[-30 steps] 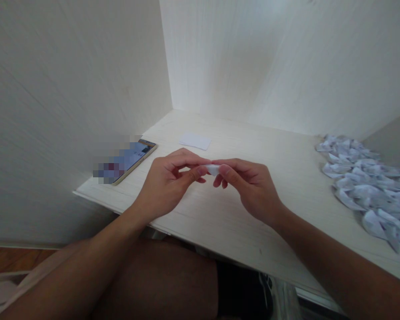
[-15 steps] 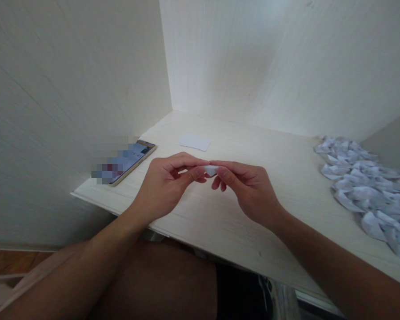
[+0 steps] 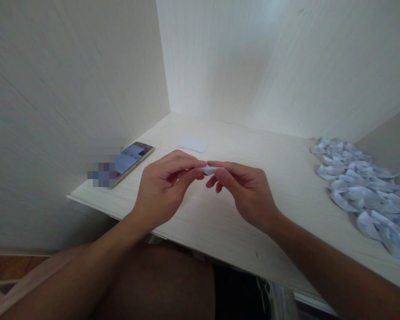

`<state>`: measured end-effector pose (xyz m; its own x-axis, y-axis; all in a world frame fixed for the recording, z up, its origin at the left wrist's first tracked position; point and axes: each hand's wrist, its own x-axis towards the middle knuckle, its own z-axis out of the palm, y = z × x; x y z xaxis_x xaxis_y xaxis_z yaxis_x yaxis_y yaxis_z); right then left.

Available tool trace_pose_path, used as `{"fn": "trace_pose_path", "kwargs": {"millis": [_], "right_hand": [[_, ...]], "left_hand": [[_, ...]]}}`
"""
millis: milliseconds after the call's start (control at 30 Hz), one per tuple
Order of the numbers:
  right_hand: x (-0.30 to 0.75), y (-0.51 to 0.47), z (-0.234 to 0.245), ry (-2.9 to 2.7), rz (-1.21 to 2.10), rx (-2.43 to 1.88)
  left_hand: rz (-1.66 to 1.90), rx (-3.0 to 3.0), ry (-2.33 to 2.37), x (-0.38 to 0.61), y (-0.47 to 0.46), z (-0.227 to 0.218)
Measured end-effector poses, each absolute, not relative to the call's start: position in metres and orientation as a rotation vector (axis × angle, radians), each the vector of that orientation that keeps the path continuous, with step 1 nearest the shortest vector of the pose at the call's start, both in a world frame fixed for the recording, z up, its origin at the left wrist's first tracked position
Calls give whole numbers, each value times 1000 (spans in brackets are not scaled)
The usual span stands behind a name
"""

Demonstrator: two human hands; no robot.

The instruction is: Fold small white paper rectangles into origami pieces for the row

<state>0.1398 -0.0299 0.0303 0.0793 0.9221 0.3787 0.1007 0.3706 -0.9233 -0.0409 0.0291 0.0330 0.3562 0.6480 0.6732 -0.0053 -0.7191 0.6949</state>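
A small folded piece of white paper [image 3: 209, 170] is pinched between my two hands, above the middle of the desk. My left hand [image 3: 165, 184] grips its left end between thumb and index finger. On the other end, my right hand [image 3: 250, 189] holds it with thumb and index finger, the other fingers curled below. Most of the paper is covered by my fingertips, so its full shape is hidden. Just behind my left hand lies flat white paper [image 3: 192, 143] on the desk.
The pale desk [image 3: 220, 240] is closed in by a left panel [image 3: 70, 89] and a back panel [image 3: 240, 66]. A phone [image 3: 133, 162] with its screen lit lies at the left. Several folded white paper pieces [image 3: 363, 178] are heaped along the right side.
The folded paper looks slimmer between my fingertips than before. Both hands keep their pinch on it, and the whole view has shifted slightly.
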Motion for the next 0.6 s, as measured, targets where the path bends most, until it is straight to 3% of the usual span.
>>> {"fn": "trace_pose_path", "kwargs": {"millis": [600], "right_hand": [[141, -31, 31, -1518, 635, -1056]], "left_hand": [[1368, 2062, 593, -42, 28, 34]]}}
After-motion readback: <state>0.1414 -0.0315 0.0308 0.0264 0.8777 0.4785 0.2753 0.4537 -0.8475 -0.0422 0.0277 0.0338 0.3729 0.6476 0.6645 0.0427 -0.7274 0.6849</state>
